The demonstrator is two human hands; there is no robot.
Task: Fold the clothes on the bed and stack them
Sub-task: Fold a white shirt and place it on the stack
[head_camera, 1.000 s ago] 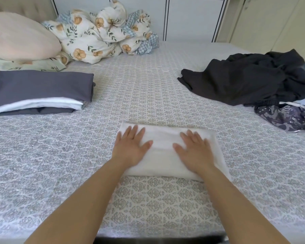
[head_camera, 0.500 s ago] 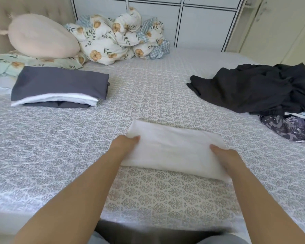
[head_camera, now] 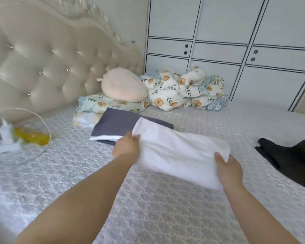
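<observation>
Folded white garment [head_camera: 176, 152] heads for the stack [head_camera: 120, 123].
Left hand [head_camera: 126, 147] and right hand [head_camera: 227, 166] grip its ends; sagging middle could unfold before landing.

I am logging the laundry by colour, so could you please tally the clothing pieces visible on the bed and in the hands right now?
White: 2, the folded white garment held by the left hand and right hand, and a white layer in the stack.
Dark grey: 1, the folded piece on top of the stack.
Black: 1, the unfolded heap.
Total: 4
</observation>
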